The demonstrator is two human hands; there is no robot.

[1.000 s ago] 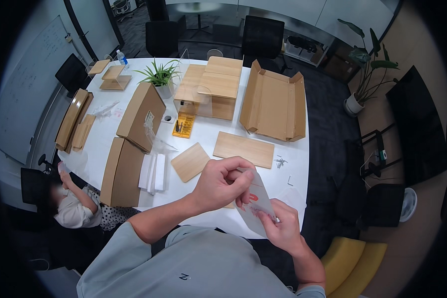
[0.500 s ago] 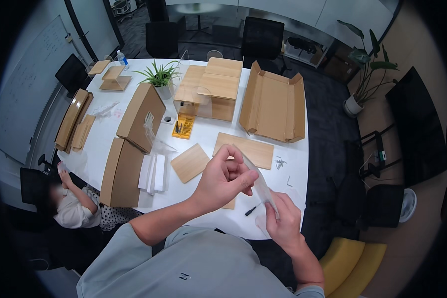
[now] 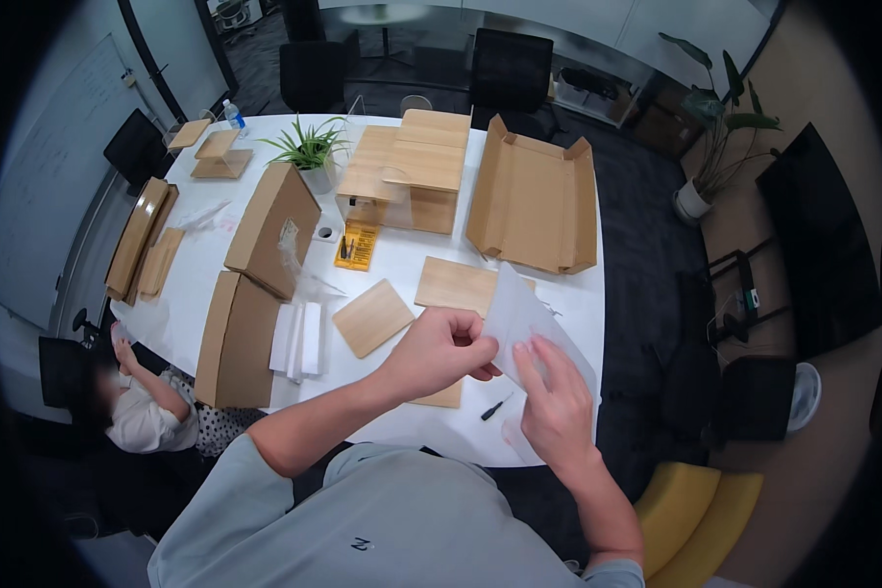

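Left hand [image 3: 449,345]: thumb and curled fingers pinched on the left edge of a thin, whitish, translucent sheet [image 3: 521,302]; right hand [image 3: 559,400]: thumb and fingertips close together, gripping the same sheet near its lower part. Sheet is held tilted above the near right part of the white table [image 3: 402,431]; can't tell if paper or plastic. Just below the hands, a black-handled screwdriver [image 3: 492,411] lies on the table. Beyond the sheet, a pale rectangular wooden board [image 3: 449,282], partly covered by it; left of that, a pale squarish wooden board [image 3: 373,319] lies flat. Left again, white long strips [image 3: 299,340] beside a brown upright cardboard box [image 3: 237,343]. Farther back, a yellow flat tool case [image 3: 357,246] sits in front of a light wooden shelf unit [image 3: 429,157], with a brown open cardboard box [image 3: 539,201] to its right. A seated person [image 3: 152,410] is at the table's left side.
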